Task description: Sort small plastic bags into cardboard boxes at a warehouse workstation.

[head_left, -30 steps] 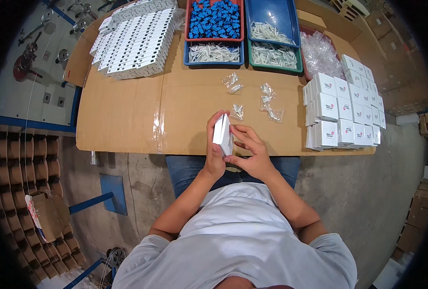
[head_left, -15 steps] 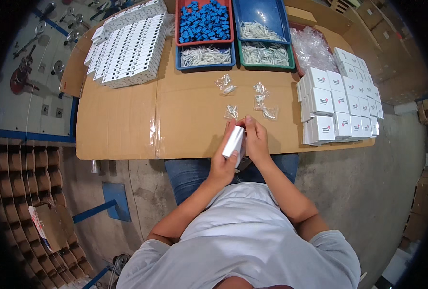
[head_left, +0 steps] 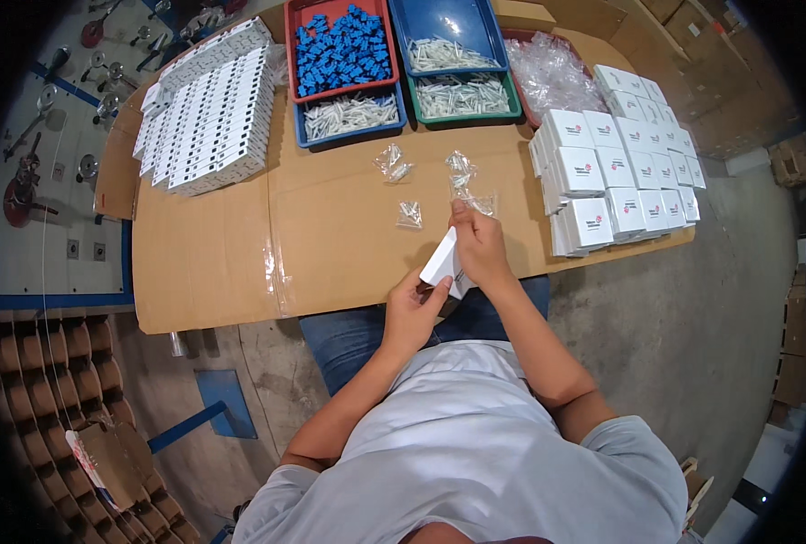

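Note:
In front of my body, at the table's near edge, I hold a small white cardboard box (head_left: 440, 257) tilted between both hands. My left hand (head_left: 410, 313) grips its lower end, thumb along one face. Closed against the box's upper right side is my right hand (head_left: 482, 247), its fingers partly hidden. Just beyond the hands lie small clear bags of white plugs: one bag (head_left: 409, 214) left of the box, another bag (head_left: 394, 166) farther back. A third bag (head_left: 460, 168) and part of one more (head_left: 482, 201) lie past my right hand.
A cardboard-covered table (head_left: 199, 258) spans the view. White boxes stand in rows at left (head_left: 212, 113) and stacked at right (head_left: 588, 222). At the back are a red tray (head_left: 291, 54) of blue parts, a blue tray (head_left: 401, 107) and green tray (head_left: 519, 107) of white plugs, and clear bags (head_left: 552, 77).
The box has turned from steeply upright to a flatter tilt. My right hand has shifted up along it, while the left has slid lower. The whole view has swung slightly.

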A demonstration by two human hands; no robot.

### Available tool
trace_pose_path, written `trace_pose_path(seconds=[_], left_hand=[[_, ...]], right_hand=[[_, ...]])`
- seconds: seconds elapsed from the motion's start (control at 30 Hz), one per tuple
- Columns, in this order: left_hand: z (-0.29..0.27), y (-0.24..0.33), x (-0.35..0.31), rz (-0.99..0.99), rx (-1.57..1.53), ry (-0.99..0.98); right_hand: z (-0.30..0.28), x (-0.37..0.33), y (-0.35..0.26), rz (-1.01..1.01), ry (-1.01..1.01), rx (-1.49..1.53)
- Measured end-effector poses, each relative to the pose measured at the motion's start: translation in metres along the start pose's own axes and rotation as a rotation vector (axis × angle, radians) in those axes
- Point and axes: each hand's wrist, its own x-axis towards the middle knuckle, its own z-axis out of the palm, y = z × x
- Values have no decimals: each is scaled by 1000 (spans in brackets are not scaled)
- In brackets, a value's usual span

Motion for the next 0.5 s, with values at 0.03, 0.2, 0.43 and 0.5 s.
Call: trace_pose_path(seconds=[0.03, 0.2, 0.43, 0.5], left_hand=[[4, -4, 3, 20, -79, 88], [-5, 3, 9, -19, -646, 207], [-11, 22, 17, 124, -168, 206], [-23, 40, 24, 283, 52, 152]], right_hand=[[0, 0, -2, 0, 102, 177], [-11, -22, 13, 105, 13, 526], [-13, -44, 3, 201, -149, 768], [-29, -42, 0, -2, -266, 502]])
